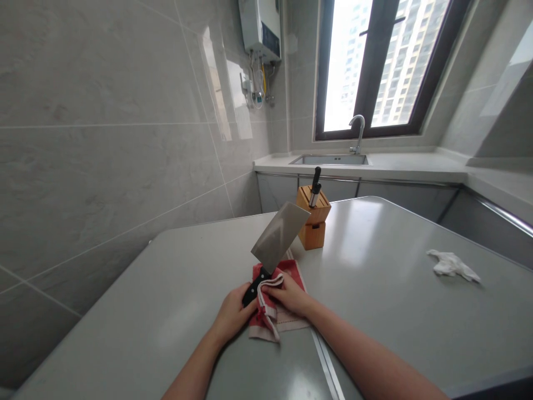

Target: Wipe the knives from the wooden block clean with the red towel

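Observation:
My left hand (234, 309) is closed round the black handle of a cleaver (281, 235). The broad metal blade tilts up and away to the right, above the table. A red and white cloth (266, 320) lies bunched against the handle and the base of the blade. My right hand (291, 295) grips a fold of this cloth beside the handle, its fingertips partly hidden. Part of the cloth spreads on the table under my right hand. Beyond the blade stands a wooden knife block (313, 235) with a black-handled tool (315, 188) upright in its top.
The grey table (383, 300) has a seam running lengthwise near my right forearm. A crumpled white tissue (453, 264) lies on its right side. Behind are a counter (408, 161) with a sink (331, 160) and faucet (358, 133). A tiled wall (104, 150) borders the left.

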Demonstrator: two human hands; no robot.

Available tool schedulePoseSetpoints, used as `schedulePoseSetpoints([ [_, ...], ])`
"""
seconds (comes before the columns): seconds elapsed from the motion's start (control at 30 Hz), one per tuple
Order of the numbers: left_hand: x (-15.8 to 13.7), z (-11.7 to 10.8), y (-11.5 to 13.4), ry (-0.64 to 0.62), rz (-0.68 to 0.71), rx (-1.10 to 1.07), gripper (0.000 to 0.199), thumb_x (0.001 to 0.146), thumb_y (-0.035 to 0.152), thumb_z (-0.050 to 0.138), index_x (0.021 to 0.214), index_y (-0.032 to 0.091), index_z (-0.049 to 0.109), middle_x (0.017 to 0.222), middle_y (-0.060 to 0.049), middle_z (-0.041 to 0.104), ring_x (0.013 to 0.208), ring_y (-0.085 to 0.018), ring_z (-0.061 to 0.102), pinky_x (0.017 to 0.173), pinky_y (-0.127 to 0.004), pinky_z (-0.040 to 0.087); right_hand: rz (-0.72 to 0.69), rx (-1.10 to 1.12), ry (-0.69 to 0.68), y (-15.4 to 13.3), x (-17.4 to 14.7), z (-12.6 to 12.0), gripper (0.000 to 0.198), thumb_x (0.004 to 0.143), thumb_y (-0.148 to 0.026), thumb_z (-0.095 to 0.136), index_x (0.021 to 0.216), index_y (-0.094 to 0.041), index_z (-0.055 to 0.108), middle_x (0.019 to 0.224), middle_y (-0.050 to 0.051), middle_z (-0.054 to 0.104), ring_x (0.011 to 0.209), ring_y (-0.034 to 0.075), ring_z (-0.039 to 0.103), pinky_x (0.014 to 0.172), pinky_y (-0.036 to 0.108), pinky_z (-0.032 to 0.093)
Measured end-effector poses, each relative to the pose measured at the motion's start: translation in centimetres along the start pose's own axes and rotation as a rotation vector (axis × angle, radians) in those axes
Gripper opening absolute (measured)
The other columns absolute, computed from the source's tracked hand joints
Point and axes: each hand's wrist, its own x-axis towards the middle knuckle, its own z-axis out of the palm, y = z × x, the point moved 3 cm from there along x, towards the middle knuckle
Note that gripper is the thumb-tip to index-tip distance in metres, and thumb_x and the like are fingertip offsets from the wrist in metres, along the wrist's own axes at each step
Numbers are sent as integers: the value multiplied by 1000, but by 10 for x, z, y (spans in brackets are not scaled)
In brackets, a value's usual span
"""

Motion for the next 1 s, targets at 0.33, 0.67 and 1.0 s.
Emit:
schedulePoseSetpoints([
  [0.33,-1,0,8,-31,59,-34,27,82,36,51,95,14,61,90,-6,66,78,-20,57,69,-24,42,17,-66,-48,3,-2,-1,30,69,-35,68,88,-17,53,88,3,63,84,18,58,79,32,45],
  [0.67,-1,1,5,-31,29,41,29,80,39,51,87,13,61,78,-4,65,68,-17,55,62,-23,40,38,-116,-7,10,-1,-4,29,69,-36,68,85,-16,55,85,3,64,80,17,58,74,30,45],
  [1.0,-1,1,2,-20,19,46,28,81,41,49,82,14,57,75,-3,63,68,-17,54,62,-24,40,66,-99,47,13,-1,-7,27,69,-37,67,80,-15,56,82,4,64,78,18,58,73,32,45],
])
